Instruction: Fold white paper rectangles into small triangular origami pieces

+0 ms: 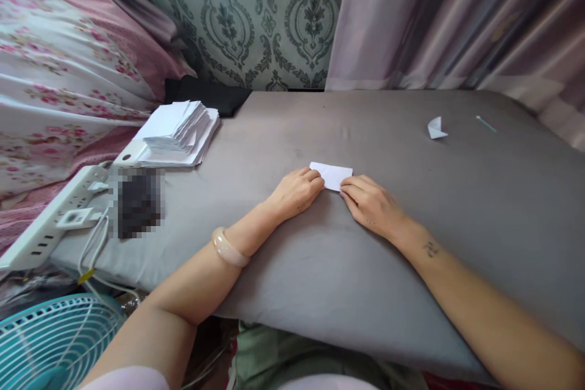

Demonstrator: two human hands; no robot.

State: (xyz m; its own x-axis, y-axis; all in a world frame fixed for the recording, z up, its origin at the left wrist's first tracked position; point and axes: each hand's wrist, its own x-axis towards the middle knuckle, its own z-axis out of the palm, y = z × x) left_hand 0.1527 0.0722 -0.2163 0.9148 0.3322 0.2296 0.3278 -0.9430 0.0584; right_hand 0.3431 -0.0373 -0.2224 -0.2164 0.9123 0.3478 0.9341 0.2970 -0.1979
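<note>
A small white folded paper lies on the grey cloth-covered surface in front of me. My left hand grips its left near corner, fingers bent and pressed together. At its right near corner, my right hand pinches the paper between thumb and fingers. Parts of both near corners are hidden under the fingers. Farther off to the right stands a small folded paper piece, apart from both hands.
A stack of white paper sits at the back left, by a black flat item. A power strip with cables runs along the left edge, near a blurred dark object. A turquoise fan stands below. A thin cotton swab lies far right.
</note>
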